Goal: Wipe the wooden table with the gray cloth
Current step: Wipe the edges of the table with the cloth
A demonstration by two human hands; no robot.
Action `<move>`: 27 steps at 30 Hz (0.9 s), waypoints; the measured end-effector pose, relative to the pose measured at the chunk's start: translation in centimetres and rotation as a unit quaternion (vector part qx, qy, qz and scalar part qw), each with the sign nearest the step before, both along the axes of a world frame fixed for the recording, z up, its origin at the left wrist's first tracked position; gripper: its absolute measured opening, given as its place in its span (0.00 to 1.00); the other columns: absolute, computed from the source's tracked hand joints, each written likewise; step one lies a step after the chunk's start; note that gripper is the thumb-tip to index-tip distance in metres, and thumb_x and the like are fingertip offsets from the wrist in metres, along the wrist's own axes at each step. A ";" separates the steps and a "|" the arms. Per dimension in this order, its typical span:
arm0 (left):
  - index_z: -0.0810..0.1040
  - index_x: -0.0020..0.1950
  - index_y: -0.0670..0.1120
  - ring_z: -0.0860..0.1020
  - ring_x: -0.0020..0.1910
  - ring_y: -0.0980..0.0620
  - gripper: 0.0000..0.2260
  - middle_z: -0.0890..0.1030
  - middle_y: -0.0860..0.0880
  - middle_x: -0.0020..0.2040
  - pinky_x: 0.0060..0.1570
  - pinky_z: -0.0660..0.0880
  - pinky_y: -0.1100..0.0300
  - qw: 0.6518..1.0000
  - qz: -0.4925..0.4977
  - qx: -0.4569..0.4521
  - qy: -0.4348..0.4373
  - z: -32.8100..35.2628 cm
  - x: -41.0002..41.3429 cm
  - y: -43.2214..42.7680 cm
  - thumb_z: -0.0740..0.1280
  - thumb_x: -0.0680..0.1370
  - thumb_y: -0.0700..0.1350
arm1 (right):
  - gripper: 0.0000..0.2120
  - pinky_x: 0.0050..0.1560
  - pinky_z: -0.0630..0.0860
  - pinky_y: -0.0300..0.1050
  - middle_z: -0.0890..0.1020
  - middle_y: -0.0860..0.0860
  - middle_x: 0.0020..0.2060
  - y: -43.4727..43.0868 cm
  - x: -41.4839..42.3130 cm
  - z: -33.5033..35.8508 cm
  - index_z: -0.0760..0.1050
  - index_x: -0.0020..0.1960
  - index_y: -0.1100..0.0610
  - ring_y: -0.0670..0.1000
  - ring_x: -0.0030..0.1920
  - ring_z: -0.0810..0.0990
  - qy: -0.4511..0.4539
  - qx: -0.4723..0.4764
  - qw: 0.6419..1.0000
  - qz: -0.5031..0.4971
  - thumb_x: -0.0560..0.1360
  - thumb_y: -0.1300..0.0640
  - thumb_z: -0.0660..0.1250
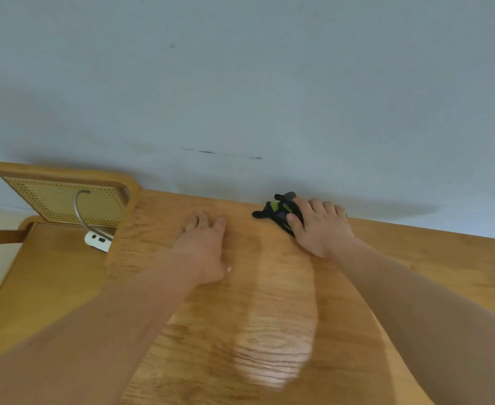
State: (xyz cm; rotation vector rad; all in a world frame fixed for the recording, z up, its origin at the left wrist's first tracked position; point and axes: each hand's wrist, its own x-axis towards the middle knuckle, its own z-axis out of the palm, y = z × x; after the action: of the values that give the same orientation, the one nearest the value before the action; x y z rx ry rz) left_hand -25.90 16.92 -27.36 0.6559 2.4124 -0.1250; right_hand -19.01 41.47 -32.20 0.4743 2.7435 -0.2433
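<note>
Two bare forearms are seen stretched from the bottom corners of the frame across the wooden counter (415,258). A pale glossy patch is shown on the wood in the lower middle; whether it is damp from wiping or only reflected light cannot be told. Wiping is judged to be under way, with the share already covered left uncertain. Farther up, at mid-frame, the left hand (203,249) is laid flat on the bare wood, fingers straight, nothing held. Right of centre, at the far edge by the wall (240,83), the dark gray cloth (275,211) is pressed down by the right hand (322,229), fingers spread over it, not wrapped round it.
</note>
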 end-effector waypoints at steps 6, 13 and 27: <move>0.53 0.83 0.48 0.48 0.83 0.41 0.41 0.45 0.44 0.85 0.81 0.52 0.45 0.995 -0.061 0.080 -0.027 0.4 8.8 12.0 0.72 0.77 0.57 | 0.29 0.74 0.62 0.61 0.71 0.56 0.75 9.9 6.6 0.1 0.57 0.81 0.47 0.62 0.73 0.69 -0.007 0.007 1.000 -0.019 0.84 0.36 0.42; 0.46 0.84 0.47 0.41 0.82 0.32 0.53 0.38 0.35 0.83 0.80 0.49 0.37 0.997 -0.074 0.010 -0.028 -1.1 16.1 24.0 0.71 0.72 0.68 | 0.28 0.74 0.62 0.60 0.73 0.55 0.73 22.1 14.5 0.2 0.60 0.79 0.46 0.62 0.73 0.70 -0.007 0.008 0.998 -0.069 0.84 0.37 0.42; 0.39 0.84 0.48 0.35 0.81 0.35 0.55 0.33 0.37 0.82 0.81 0.47 0.41 0.999 -0.041 -0.019 -0.023 -2.2 16.0 24.8 0.71 0.73 0.69 | 0.25 0.65 0.67 0.64 0.77 0.55 0.68 16.7 9.4 -0.2 0.69 0.73 0.49 0.65 0.65 0.74 0.006 -0.023 1.000 -0.016 0.85 0.38 0.46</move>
State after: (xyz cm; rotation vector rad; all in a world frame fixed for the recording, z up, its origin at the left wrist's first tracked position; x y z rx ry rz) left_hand -9.87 41.76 -29.56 0.7336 2.3330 -0.1876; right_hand -9.65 58.15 -32.37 0.5053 2.7382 -0.3180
